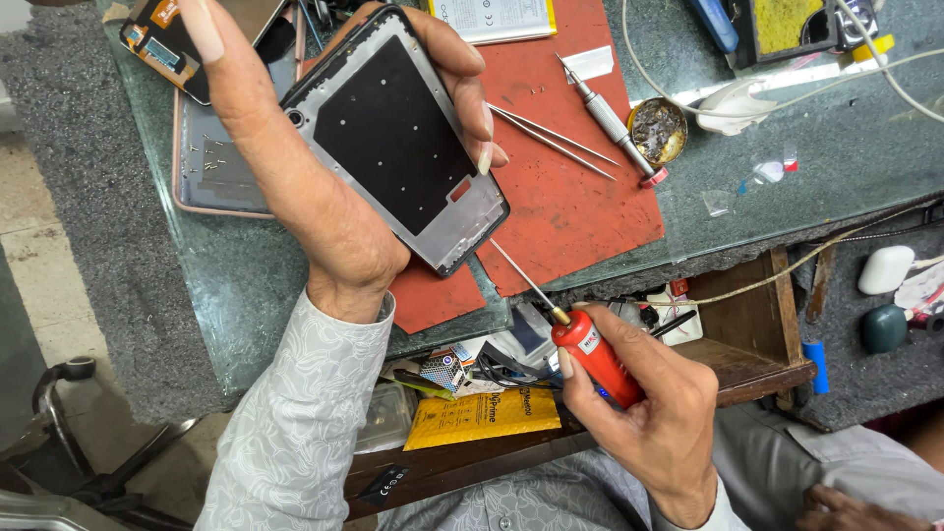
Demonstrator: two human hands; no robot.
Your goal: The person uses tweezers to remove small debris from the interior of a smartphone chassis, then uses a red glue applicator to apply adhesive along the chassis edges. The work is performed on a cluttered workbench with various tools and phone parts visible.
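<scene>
Head view: left hand (324,211) gripping phone frame (393,138) above red mat (560,197); right hand (654,413) clenching red screwdriver (590,354), tip touching frame's lower corner. Risk: tip slipping, gouging frame; loose 1-handed grip dropping it.

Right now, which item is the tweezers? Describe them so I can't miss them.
Find the red mat on the glass bench top. On it, right of the phone frame, lie the tweezers: two thin bare steel prongs, slimmer than the thick-handled screwdriver beside them.
</scene>
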